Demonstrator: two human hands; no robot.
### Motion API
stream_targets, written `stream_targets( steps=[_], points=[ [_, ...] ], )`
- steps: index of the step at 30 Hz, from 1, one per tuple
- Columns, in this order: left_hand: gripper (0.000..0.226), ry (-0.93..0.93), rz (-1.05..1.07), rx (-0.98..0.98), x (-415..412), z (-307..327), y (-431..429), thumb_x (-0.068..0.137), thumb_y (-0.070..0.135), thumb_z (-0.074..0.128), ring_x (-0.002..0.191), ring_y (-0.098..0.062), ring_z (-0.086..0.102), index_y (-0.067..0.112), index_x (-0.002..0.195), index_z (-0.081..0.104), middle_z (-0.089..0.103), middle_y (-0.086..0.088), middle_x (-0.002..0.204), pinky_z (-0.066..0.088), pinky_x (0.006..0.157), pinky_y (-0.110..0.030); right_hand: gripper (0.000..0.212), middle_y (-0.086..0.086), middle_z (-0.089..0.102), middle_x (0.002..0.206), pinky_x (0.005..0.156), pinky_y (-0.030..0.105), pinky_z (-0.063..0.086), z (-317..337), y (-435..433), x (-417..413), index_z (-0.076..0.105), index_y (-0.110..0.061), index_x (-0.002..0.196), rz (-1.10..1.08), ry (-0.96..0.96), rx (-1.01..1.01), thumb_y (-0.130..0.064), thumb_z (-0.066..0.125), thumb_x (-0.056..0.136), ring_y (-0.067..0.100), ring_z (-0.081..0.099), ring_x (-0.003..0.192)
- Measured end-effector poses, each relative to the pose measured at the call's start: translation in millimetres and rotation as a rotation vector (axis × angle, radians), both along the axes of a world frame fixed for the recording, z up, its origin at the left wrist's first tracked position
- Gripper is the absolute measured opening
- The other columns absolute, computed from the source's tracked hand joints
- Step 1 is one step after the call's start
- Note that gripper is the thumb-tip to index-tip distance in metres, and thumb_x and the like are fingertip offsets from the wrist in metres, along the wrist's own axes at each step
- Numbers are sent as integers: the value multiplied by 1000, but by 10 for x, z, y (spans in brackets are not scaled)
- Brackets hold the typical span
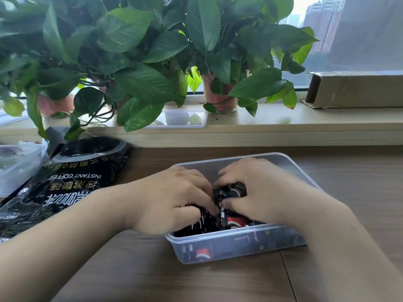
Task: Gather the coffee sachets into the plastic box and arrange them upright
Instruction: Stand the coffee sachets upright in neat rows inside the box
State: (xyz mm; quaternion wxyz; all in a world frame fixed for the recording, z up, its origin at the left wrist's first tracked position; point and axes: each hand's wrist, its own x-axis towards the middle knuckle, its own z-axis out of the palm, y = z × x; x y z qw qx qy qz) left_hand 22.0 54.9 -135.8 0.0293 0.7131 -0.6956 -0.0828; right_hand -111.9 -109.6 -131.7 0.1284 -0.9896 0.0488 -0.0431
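A clear plastic box (237,247) stands on the wooden table in front of me, holding several black and red coffee sachets (236,222). Both my hands are inside the box. My left hand (172,197) has its fingers curled over the sachets at the box's left side. My right hand (261,190) grips a small bundle of black sachets (231,191) near the box's middle. Much of the box's contents is hidden under my hands.
A large black instant coffee bag (72,182) lies flat to the left of the box. Behind it sits clear plastic wrapping (17,162). On the sill stand potted plants (135,62), a clear lid (185,118) and a cardboard box (357,90).
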Motion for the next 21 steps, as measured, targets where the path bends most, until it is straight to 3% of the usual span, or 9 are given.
stream_targets(
  steps=[4,8,16,19,21],
  points=[
    [52,-40,19,22,15,-21,-43,75,39,32,125,-5,46,35,110,69,63,17,122,32,107,-34,39,-8,70,114,95,33,49,-80,-37,14,70,-37,119,-81,141,7,-49,69,81,16,58,110],
    [50,-84,34,95,20,-11,-73,74,45,30,126,-2,43,38,111,63,64,18,119,33,108,-37,27,-14,70,113,84,23,50,-60,-60,-28,74,-37,112,-112,137,9,-36,68,86,12,60,102],
    [52,-112,41,159,-54,72,-93,76,47,27,120,-2,44,37,112,64,61,17,118,33,106,-33,22,-13,75,98,79,26,57,-58,-71,-73,78,-40,100,-146,121,27,-32,65,84,11,65,91],
    [54,-91,45,166,-83,96,-98,75,47,27,118,-3,46,38,113,65,60,18,121,33,106,-33,22,-16,74,85,70,21,54,-40,-108,-114,77,-38,99,-119,90,113,-34,67,80,3,63,79],
    [55,-78,52,159,-80,95,-96,75,47,28,117,-3,47,39,114,65,58,19,124,34,106,-32,30,-19,73,95,78,18,52,20,-146,-158,74,-40,108,-103,45,174,-32,71,79,0,64,89]
  ],
)
